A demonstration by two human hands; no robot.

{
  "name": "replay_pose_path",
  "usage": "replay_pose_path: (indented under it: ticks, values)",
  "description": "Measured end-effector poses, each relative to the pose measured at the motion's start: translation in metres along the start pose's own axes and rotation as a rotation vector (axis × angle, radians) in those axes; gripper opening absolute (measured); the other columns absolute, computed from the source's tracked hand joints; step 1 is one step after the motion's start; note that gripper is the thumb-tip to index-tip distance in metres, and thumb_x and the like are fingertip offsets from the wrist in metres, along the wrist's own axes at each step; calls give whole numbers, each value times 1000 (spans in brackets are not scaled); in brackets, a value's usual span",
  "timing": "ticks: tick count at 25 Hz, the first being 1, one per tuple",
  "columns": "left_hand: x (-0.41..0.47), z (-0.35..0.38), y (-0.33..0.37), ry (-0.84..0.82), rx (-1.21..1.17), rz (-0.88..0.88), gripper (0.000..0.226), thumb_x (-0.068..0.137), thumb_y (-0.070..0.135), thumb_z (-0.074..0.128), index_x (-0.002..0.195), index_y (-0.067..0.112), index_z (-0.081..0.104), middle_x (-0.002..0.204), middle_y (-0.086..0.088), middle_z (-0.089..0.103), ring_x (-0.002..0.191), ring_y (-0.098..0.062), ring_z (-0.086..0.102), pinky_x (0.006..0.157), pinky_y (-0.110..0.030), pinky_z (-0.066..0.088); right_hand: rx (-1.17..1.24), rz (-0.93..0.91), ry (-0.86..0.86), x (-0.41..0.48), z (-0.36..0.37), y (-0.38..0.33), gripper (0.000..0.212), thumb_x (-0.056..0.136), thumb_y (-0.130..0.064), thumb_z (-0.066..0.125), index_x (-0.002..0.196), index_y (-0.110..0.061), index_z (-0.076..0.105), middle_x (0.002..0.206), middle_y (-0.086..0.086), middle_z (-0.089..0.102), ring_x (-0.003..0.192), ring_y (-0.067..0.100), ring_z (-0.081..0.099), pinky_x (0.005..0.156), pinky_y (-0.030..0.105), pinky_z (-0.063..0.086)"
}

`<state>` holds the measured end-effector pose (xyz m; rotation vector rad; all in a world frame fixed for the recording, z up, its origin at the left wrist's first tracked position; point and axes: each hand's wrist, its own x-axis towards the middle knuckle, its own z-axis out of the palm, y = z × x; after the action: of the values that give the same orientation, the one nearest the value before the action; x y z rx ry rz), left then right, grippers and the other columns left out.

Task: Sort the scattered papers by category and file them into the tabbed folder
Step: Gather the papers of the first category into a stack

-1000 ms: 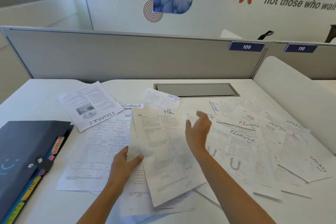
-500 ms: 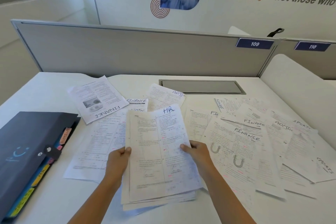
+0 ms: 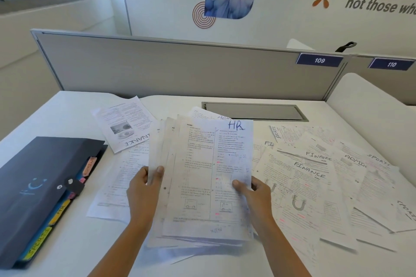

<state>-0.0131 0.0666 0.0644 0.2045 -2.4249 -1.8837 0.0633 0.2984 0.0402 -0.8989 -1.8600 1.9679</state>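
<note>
Gripping the HR stack (image 3: 207,177) by its side edges, left hand (image 3: 144,189) and right hand (image 3: 254,193) are squaring sheets for filing in the tabbed folder (image 3: 38,186).

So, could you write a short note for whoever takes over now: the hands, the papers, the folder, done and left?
The left hand and right hand grip the HR-topped stack by its side edges.
The tabbed folder lies closed on the left of the desk.
The loose sheets marked FINANCE, ADMIN and SPORTS lie spread around.
Done: one stack gathered.
Left: file it, then sort and file the rest.
</note>
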Motion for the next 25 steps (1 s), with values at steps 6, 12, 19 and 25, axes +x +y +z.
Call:
replay_pose_path:
  ticks: [6, 12, 19, 25]
  values:
    - [5, -5, 12, -107, -30, 57, 22, 97, 40, 42, 90, 26, 58, 88, -3, 67, 83, -26, 65, 73, -43, 55, 134, 22, -257, -3, -1, -11, 27, 86, -12, 67, 112, -7, 65, 106, 6, 74, 94, 23, 72, 77, 38, 59]
    - [4, -4, 26, -175, -98, 68, 25, 99, 39, 37, 108, 29, 58, 103, 5, 67, 97, -18, 63, 84, -42, 53, 177, 119, -500, 8, 6, -30, 45, 79, -6, 73, 122, -6, 61, 119, 11, 68, 111, 29, 64, 99, 50, 48]
    - [7, -10, 73, -93, -215, 249, 24, 99, 34, 41, 121, 26, 44, 108, 14, 61, 100, -9, 61, 76, -33, 53, 54, -280, -295, -10, 38, -96, 37, 78, -12, 75, 113, -14, 63, 104, 0, 73, 95, 21, 71, 80, 38, 59]
    - [-2, -17, 105, 88, -229, 520, 5, 97, 45, 35, 98, 47, 39, 96, 22, 57, 88, -5, 59, 69, -28, 53, 159, -579, -113, -31, 47, -116, 40, 74, -22, 76, 110, -20, 60, 99, -9, 70, 93, 5, 65, 74, 18, 55]
